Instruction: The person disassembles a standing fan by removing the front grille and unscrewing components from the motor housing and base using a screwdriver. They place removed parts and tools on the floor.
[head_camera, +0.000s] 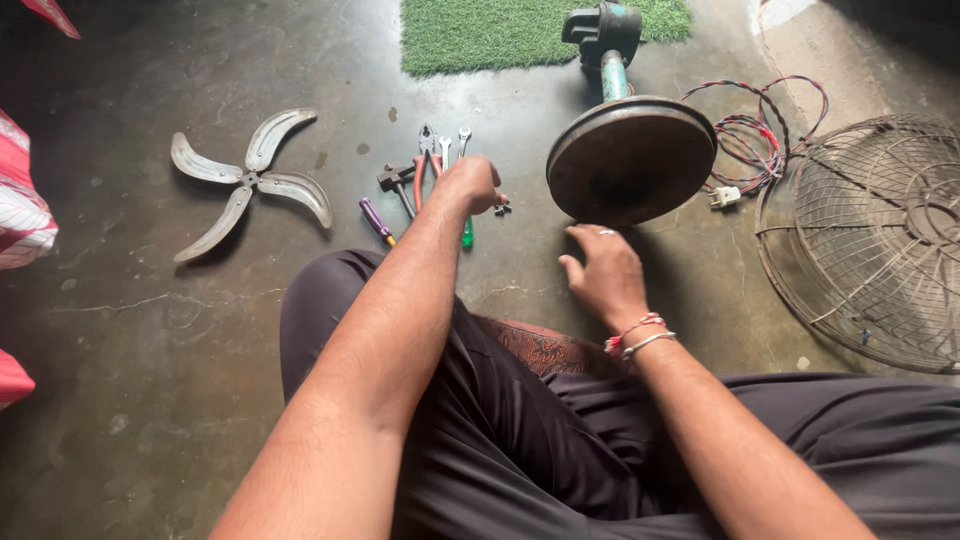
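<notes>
Pedestal fan is lying dismantled on the dark concrete floor (150, 400): the four-bladed grey metal fan blade (248, 180) is sitting off and well apart to the left, and the round wire fan guard (870, 240) is lying separate at the right, so blade and guard removal is reading as done; judging from this, work on the stand itself is what is left. The rusty round metal fan base (632, 158) is lying tipped on its side, underside facing the person, with its worn green pole (612, 72) running away toward the green artificial-grass mat (480, 30); surface is looking corroded and dull. A twisted red and dark cable with a white plug (750, 140) is trailing just beside the base. Left hand (470, 185) is reaching over the row of hand tools (420, 175) (pliers, spanners, small hammer, purple-handled screwdriver), its grip curled closed around what is appearing to be a green-handled screwdriver (467, 233). Right hand (603, 275) is resting on the floor just below the base, grip loosely spread, holding nothing, wearing a ring and red and white wrist bands
</notes>
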